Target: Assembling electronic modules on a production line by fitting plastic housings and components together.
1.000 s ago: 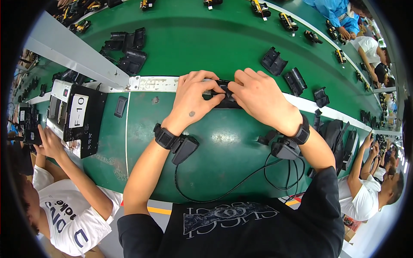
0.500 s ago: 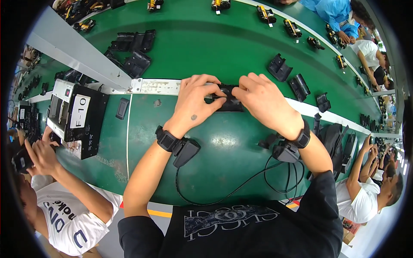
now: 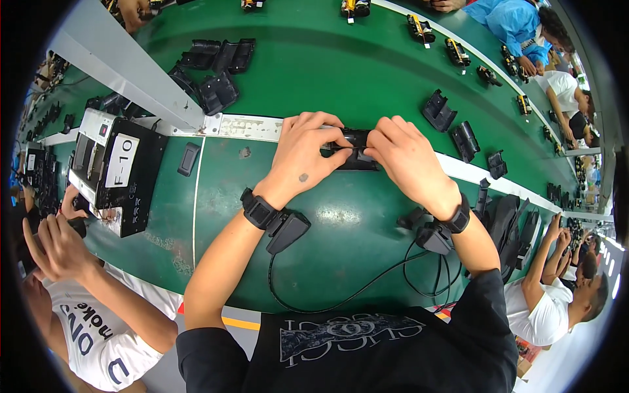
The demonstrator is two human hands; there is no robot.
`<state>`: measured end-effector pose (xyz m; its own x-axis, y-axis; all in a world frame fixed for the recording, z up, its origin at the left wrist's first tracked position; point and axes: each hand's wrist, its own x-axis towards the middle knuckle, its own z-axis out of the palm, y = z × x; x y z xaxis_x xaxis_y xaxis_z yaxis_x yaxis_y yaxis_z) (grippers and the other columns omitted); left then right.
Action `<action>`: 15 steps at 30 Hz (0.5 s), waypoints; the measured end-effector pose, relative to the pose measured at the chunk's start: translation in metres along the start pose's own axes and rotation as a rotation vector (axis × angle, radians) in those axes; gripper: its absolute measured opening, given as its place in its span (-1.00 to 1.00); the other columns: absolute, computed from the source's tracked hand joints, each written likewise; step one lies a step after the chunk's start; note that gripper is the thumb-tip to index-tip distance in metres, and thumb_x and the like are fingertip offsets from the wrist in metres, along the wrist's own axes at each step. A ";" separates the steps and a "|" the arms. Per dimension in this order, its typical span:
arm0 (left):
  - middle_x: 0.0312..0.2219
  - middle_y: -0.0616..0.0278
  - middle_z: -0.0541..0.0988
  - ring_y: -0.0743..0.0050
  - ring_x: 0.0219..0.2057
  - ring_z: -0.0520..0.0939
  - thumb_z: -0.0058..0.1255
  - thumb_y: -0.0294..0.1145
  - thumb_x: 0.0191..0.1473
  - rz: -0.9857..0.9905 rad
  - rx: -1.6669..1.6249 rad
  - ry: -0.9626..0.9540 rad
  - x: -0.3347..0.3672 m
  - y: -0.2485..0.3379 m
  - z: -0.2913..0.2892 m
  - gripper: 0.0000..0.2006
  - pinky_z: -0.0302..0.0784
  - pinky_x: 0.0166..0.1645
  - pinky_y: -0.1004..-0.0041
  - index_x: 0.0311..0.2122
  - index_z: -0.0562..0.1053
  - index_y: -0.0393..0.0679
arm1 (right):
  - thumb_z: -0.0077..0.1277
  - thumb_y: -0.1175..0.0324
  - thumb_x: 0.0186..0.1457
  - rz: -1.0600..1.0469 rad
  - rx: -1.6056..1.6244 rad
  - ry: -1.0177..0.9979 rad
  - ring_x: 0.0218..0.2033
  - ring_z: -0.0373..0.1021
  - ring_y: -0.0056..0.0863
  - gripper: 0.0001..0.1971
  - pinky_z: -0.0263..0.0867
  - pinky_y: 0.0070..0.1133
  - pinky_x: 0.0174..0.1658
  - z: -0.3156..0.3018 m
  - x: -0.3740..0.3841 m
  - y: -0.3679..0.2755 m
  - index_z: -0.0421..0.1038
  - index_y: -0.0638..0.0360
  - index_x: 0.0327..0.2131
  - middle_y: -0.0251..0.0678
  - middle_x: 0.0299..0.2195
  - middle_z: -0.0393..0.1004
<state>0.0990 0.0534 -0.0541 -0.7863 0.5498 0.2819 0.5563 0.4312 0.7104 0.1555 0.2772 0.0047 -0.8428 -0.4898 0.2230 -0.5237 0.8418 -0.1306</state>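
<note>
A black plastic shell (image 3: 359,162) lies at the bench edge beside the white rail, between my two hands. My left hand (image 3: 308,149) is curled at its left side, thumb and index finger pinched together over it. From the right, my right hand (image 3: 407,157) grips the shell with bent fingers, the tips pressed to its upper face. My fingers cover much of the shell, and the small detail under the fingertips cannot be made out. Each wrist wears a black strap with a black box, and a cable runs from these.
Black shell halves lie on the green belt, left (image 3: 219,92) and right (image 3: 439,110). Yellow-black assemblies (image 3: 420,29) line its far side. A labelled machine (image 3: 118,173) and grey post (image 3: 124,72) stand left. A black bag (image 3: 504,226) lies right. Co-workers sit on both sides.
Parts on the green belt have shifted to the right. My fingertips have come closer together over the black shell, the right hand's fingers moving slightly. The left co-worker's raised hand has moved a little.
</note>
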 end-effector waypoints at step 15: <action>-0.03 0.40 0.65 0.27 0.09 0.54 0.37 -0.30 0.05 -0.009 -0.002 -0.035 0.001 -0.002 -0.002 -0.90 0.24 0.23 0.22 -0.33 0.69 -0.03 | 0.24 0.40 0.12 -0.093 0.003 -0.022 -0.23 0.37 -0.28 -0.83 0.32 -0.38 -0.14 0.002 0.006 0.007 0.44 0.15 -0.26 -0.29 -0.29 0.36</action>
<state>0.0971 0.0519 -0.0540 -0.7810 0.5710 0.2530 0.5489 0.4344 0.7141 0.1465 0.2798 0.0036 -0.7933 -0.5705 0.2127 -0.6000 0.7919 -0.1134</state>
